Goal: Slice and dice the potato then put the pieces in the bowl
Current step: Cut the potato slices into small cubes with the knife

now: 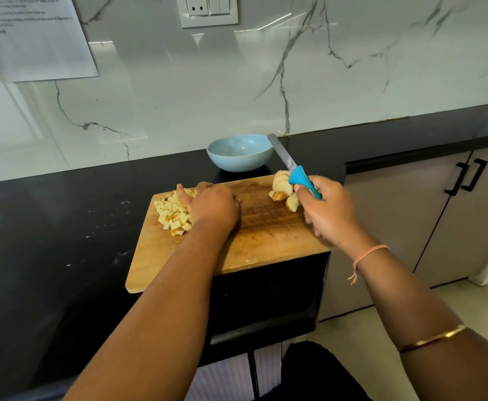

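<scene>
A wooden cutting board (260, 233) lies on the black counter. A heap of diced potato (172, 214) sits at its left end, and my left hand (212, 205) rests against that heap with fingers extended. Several potato slices (282, 185) lie at the board's far right corner. My right hand (328, 211) grips the blue handle of a knife (287, 163), its blade raised and pointing away toward the wall. A light blue bowl (240, 152) stands empty behind the board.
The black counter (63, 227) runs left and right along a marble wall. The board's near edge overhangs the counter's front. Grey cabinet doors with black handles (465, 175) stand to the right. A wall socket (208, 10) is above the bowl.
</scene>
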Demonstrator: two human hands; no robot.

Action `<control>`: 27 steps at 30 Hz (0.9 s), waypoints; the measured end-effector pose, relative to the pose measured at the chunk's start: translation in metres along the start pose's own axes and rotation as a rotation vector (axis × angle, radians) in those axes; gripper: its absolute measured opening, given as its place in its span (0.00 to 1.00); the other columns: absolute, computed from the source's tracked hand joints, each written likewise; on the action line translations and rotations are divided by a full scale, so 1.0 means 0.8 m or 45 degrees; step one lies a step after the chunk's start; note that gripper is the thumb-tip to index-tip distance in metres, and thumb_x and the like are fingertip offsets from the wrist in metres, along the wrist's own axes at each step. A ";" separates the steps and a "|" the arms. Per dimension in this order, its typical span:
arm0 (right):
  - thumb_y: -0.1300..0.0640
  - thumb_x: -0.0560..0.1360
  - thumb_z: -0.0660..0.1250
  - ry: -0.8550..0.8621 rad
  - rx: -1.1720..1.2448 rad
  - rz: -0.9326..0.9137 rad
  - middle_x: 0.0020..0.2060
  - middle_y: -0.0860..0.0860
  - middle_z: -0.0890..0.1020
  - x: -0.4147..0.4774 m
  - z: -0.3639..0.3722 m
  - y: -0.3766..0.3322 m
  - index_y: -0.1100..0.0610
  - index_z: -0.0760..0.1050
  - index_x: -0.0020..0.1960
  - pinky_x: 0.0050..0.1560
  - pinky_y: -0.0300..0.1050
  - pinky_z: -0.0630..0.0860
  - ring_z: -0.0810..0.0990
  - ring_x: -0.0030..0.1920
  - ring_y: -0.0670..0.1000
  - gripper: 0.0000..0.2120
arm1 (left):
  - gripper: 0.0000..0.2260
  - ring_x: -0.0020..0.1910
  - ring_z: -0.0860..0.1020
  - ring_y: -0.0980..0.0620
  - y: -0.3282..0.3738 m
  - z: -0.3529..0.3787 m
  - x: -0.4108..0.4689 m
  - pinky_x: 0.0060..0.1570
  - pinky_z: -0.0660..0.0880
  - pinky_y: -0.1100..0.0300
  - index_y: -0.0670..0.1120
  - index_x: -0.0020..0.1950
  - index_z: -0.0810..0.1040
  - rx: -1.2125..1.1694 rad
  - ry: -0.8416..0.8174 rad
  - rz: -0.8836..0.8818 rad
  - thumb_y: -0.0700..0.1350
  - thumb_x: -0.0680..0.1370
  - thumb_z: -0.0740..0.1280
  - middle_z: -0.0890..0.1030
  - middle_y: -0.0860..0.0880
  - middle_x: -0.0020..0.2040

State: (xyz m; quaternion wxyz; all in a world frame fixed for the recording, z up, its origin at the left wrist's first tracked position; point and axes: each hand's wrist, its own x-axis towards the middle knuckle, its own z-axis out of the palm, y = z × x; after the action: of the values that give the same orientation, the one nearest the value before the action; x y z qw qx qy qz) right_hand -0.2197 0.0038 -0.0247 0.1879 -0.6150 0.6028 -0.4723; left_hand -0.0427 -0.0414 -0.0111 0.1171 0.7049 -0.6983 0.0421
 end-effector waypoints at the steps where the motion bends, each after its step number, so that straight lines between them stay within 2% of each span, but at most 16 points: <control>1: 0.49 0.80 0.59 -0.017 0.031 -0.005 0.33 0.47 0.74 -0.002 -0.001 0.000 0.53 0.74 0.62 0.28 0.36 0.65 0.71 0.28 0.43 0.15 | 0.13 0.71 0.63 0.48 -0.001 -0.001 0.000 0.71 0.41 0.35 0.50 0.54 0.80 -0.021 0.014 -0.012 0.52 0.82 0.57 0.77 0.50 0.61; 4: 0.50 0.80 0.59 -0.028 0.243 0.024 0.30 0.52 0.74 -0.008 -0.005 -0.003 0.53 0.75 0.59 0.19 0.35 0.64 0.68 0.20 0.42 0.11 | 0.13 0.69 0.65 0.47 -0.005 -0.002 -0.001 0.72 0.47 0.40 0.49 0.57 0.80 -0.146 0.181 -0.033 0.52 0.81 0.60 0.75 0.50 0.63; 7: 0.51 0.80 0.60 0.002 0.389 0.081 0.29 0.54 0.73 -0.010 -0.009 -0.006 0.55 0.75 0.56 0.18 0.34 0.64 0.66 0.18 0.42 0.10 | 0.09 0.62 0.71 0.48 -0.004 -0.003 -0.002 0.69 0.53 0.49 0.50 0.57 0.80 -0.317 0.379 0.016 0.47 0.79 0.64 0.76 0.49 0.60; 9: 0.50 0.80 0.60 -0.006 0.411 0.093 0.30 0.54 0.73 -0.010 -0.010 -0.007 0.54 0.75 0.56 0.18 0.35 0.65 0.67 0.18 0.42 0.10 | 0.10 0.59 0.74 0.49 0.009 -0.002 -0.003 0.66 0.57 0.51 0.50 0.59 0.79 -0.371 0.416 0.109 0.45 0.79 0.63 0.79 0.49 0.57; 13: 0.51 0.80 0.60 -0.023 0.399 0.076 0.29 0.54 0.73 -0.011 -0.011 -0.006 0.55 0.75 0.54 0.19 0.35 0.66 0.67 0.19 0.42 0.09 | 0.13 0.60 0.73 0.49 0.046 0.001 -0.002 0.64 0.63 0.51 0.52 0.64 0.75 -0.274 0.276 0.357 0.48 0.80 0.60 0.79 0.51 0.58; 17: 0.51 0.80 0.60 -0.023 0.388 0.076 0.30 0.54 0.73 -0.010 -0.010 -0.006 0.55 0.75 0.53 0.19 0.35 0.66 0.67 0.19 0.42 0.09 | 0.15 0.64 0.70 0.46 0.062 0.009 0.006 0.66 0.67 0.47 0.51 0.67 0.70 -0.289 -0.023 0.356 0.46 0.79 0.62 0.77 0.49 0.62; 24: 0.50 0.80 0.60 -0.016 0.319 0.052 0.30 0.53 0.74 -0.009 -0.008 -0.004 0.55 0.74 0.53 0.19 0.34 0.67 0.68 0.19 0.42 0.09 | 0.11 0.58 0.72 0.50 0.062 0.015 0.017 0.62 0.70 0.48 0.55 0.55 0.70 -0.464 -0.017 0.282 0.52 0.76 0.68 0.79 0.54 0.54; 27: 0.50 0.80 0.60 -0.016 0.292 0.046 0.31 0.53 0.74 -0.007 -0.006 -0.003 0.55 0.74 0.54 0.21 0.34 0.68 0.69 0.19 0.41 0.11 | 0.14 0.52 0.73 0.53 0.062 0.018 0.015 0.56 0.69 0.51 0.56 0.53 0.67 -0.522 0.007 0.273 0.54 0.73 0.70 0.77 0.56 0.48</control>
State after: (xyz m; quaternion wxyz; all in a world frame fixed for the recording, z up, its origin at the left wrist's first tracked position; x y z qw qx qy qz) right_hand -0.2216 0.0113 -0.0225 0.2694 -0.5814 0.5546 -0.5309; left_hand -0.0932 -0.0559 -0.0175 0.2546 0.5880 -0.7629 -0.0864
